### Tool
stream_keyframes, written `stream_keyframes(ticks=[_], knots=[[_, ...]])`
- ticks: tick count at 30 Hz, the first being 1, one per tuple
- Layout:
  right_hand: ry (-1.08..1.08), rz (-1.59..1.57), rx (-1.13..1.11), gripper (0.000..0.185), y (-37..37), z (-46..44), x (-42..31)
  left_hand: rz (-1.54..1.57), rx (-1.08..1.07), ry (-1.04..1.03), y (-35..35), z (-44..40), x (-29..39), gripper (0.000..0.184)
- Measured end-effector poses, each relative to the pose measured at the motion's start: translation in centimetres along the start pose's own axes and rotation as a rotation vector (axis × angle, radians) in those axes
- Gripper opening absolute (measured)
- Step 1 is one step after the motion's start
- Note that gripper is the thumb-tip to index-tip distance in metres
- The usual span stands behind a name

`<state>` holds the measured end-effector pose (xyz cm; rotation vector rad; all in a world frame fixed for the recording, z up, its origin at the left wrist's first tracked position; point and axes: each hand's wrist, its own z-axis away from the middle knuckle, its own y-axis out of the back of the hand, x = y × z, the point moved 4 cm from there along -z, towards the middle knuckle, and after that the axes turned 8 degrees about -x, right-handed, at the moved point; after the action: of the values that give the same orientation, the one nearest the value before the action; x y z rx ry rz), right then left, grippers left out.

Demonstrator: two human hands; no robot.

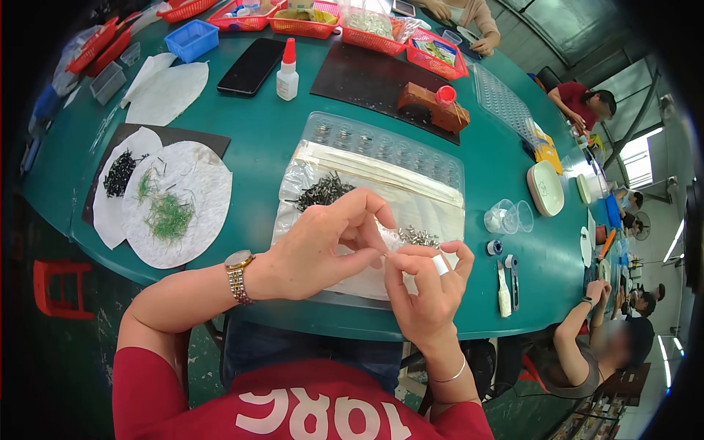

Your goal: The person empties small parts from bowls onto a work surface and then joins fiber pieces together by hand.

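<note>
My left hand [317, 246], with a watch [238, 275] at its wrist, is closed in a pinch over the white sheet [352, 282]. My right hand [429, 297], with a white band [440, 265] round one finger, also pinches, its fingertips meeting those of the left. Whatever sits between them is too small to make out. Beyond my left hand lies a heap of thin black pieces [323, 192]. A pile of small silvery metal pieces [419, 236] lies just past my right fingers. Under the sheet is a clear plastic tray with round wells [389, 147].
Left are white round pads [209, 213] holding green strands [169, 218] and black bits [121, 172]. Further back are a phone [251, 67], a red-capped bottle [287, 77] and a brown block [433, 108]. A cutter [504, 290] lies right. Other people sit around the table.
</note>
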<state>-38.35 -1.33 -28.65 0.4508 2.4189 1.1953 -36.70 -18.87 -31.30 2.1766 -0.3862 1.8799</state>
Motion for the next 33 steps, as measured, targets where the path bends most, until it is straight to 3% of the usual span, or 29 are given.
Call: stream_keyframes(ticks=[12,17,20,23,26,33], knots=[[0.0,0.077,-0.11,0.022,1.1,-0.6,0.4,-0.16,-0.029,-0.077,0.1,0.0,0.7,0.035],[0.019,0.016,-0.265,0.019,2.0,-2.7,0.4,-0.139,-0.053,-0.007,0.1,0.2,0.8,0.039],[0.001,-0.046,-0.329,0.014,2.7,-5.4,1.7,-0.4,0.218,-0.342,0.0,0.6,1.8,0.046],[0.007,-0.056,-0.292,0.009,1.2,-9.1,4.8,-0.596,0.298,-0.498,-0.1,0.8,2.9,0.053],[0.048,0.086,-0.236,0.005,-2.6,-12.1,8.5,-0.661,0.136,-0.542,-1.0,0.7,2.1,0.053],[0.084,0.201,-0.386,0.004,-6.1,-13.4,11.5,-0.571,0.152,-0.493,-0.5,0.7,2.3,0.048]])
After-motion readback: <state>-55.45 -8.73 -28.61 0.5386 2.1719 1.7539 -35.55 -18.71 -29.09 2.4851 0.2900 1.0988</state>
